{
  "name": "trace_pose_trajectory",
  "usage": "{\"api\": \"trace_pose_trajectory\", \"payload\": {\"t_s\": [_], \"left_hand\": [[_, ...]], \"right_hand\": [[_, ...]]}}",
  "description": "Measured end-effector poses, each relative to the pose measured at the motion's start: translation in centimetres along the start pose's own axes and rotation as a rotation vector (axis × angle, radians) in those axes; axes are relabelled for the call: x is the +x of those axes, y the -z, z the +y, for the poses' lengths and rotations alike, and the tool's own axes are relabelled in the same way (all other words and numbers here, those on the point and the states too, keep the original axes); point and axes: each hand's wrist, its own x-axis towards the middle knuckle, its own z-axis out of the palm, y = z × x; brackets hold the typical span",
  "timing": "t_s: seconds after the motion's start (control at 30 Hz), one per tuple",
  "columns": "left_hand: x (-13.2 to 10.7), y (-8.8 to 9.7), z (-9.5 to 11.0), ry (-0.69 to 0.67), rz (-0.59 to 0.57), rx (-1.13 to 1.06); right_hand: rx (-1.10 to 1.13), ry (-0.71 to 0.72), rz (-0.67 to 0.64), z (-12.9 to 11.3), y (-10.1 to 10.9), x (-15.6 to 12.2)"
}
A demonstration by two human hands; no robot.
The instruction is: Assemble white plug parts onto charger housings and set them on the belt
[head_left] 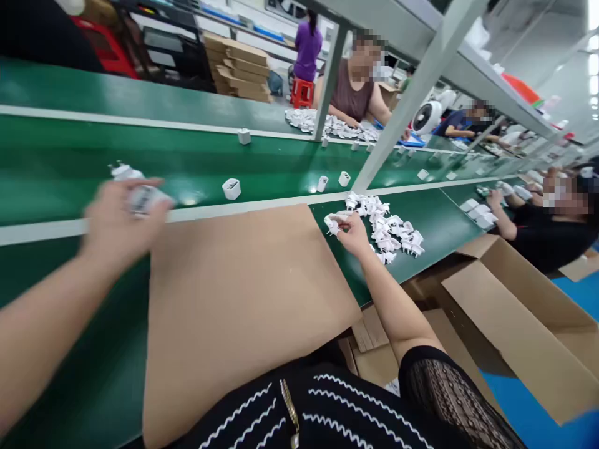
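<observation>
My left hand (119, 218), slightly blurred, is closed around a white plug charger (143, 199) over the near edge of the green conveyor belt (187, 156). Two metal pins stick out past its fingers. My right hand (354, 236) pinches a white plug piece (334, 222) with short pins, just beyond the right edge of a flat cardboard sheet (243, 274). Beside that hand lies a loose pile of similar white plug pieces (386, 227). White charger bodies, such as one charger housing (231, 188), stand apart on the belt.
A slanted white post (412, 106) rises beyond the pile. Open cardboard boxes (519, 318) stand at the lower right. Across the belt sits a person (353, 87) with a heap of white parts (344, 126); another person (552, 218) works at right.
</observation>
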Motion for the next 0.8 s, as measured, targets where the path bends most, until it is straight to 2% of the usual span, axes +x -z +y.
{"api": "trace_pose_trajectory", "payload": {"t_s": [0.03, 0.1, 0.17, 0.23, 0.3, 0.37, 0.4, 0.5, 0.7, 0.8], "left_hand": [[-1.2, -1.3, 0.4, -0.003, 0.112, -0.002], [-3.2, -4.7, 1.7, -0.096, -0.040, -0.036], [-4.3, -8.1, 3.1, -0.187, -0.076, -0.033], [-4.6, -10.6, 4.0, -0.132, -0.059, 0.004], [-4.7, -11.8, 4.3, 0.015, -0.072, 0.029], [-4.9, -12.0, 3.9, 0.118, -0.128, 0.025], [-5.1, -11.8, 3.7, 0.126, -0.153, 0.018], [-5.8, -11.3, 2.9, 0.037, -0.183, -0.031], [-6.1, -10.7, 2.3, -0.009, -0.153, -0.176], [-5.9, -10.3, 2.0, 0.001, -0.231, -0.288]], "right_hand": [[0.104, -0.026, -0.070, -0.5, -1.2, 0.3], [0.298, -0.113, -0.208, -1.6, -3.5, 0.9], [0.424, -0.228, -0.294, -2.9, -5.4, 1.4], [0.501, -0.338, -0.340, -3.9, -6.8, 1.8], [0.583, -0.447, -0.385, -4.7, -7.7, 1.9], [0.651, -0.526, -0.430, -5.1, -8.3, 1.7], [0.669, -0.549, -0.442, -5.2, -8.5, 1.5], [0.683, -0.552, -0.444, -5.3, -9.2, 0.5], [0.599, -0.385, -0.462, -6.4, -10.7, -1.4], [0.478, -0.293, -0.468, -7.3, -11.1, -2.2]]}}
